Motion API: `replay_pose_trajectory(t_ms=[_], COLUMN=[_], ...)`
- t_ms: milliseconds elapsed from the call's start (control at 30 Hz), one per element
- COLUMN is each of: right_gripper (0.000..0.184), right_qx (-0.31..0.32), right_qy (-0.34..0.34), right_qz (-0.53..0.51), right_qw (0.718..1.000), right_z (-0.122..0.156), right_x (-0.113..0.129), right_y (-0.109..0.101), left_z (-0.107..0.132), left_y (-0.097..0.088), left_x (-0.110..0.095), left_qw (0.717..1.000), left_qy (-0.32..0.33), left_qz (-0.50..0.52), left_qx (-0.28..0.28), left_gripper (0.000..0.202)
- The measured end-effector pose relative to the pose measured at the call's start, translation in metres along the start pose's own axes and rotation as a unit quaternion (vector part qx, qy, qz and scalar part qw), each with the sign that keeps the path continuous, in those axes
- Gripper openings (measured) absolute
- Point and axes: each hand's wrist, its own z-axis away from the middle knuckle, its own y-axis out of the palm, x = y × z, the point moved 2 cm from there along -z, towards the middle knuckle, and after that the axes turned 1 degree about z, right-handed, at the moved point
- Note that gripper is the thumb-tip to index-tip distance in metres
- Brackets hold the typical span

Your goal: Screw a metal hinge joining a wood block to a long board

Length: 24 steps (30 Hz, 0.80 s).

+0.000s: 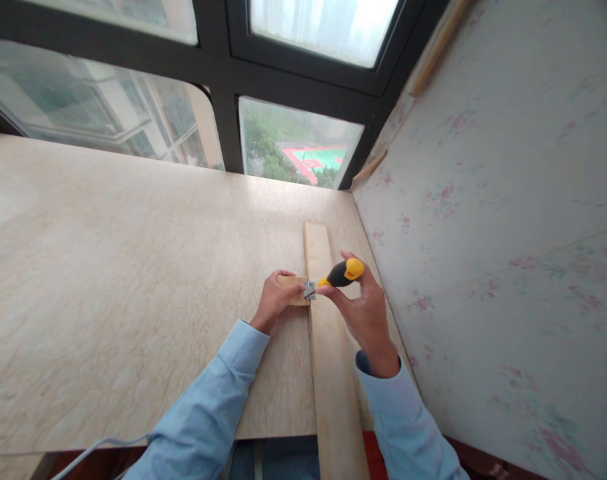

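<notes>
A long pale wooden plank lies on the marble-look counter, running away from me. My left hand is closed on a small wooden block pressed against the plank's left edge. A small metal hinge bridges block and plank. My right hand grips a yellow and black screwdriver, whose tip points left at the hinge. Both arms wear light blue sleeves.
A flowered wall panel rises close on the right of the plank. Dark-framed windows stand behind the counter. A white cable hangs at the counter's near edge on the left.
</notes>
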Motion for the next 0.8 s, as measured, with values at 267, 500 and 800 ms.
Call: replay_pose_trajectory(t_ms=[267,500,800], right_gripper=[0.078,0.059,0.059], right_qx=[0.133,0.018,0.04], right_qy=[-0.02,0.028,0.004], right_qz=[-0.176,-0.037,-0.177], right_qw=[0.975,0.999,0.983], right_z=[0.003,-0.005,-0.007], right_x=[-0.005,-0.007,-0.01], right_y=[0.002,-0.004,0.003], left_z=[-0.001,0.0,-0.001], left_y=[0.0,0.0,0.001], left_x=[0.002,0.0,0.004], left_qw=[1.0,1.0,1.0], left_qy=[-0.001,-0.003,-0.006], left_qz=[0.016,0.008,0.013], left_qx=[0.008,0.012,0.008], left_gripper=[0.042,0.043,0.044])
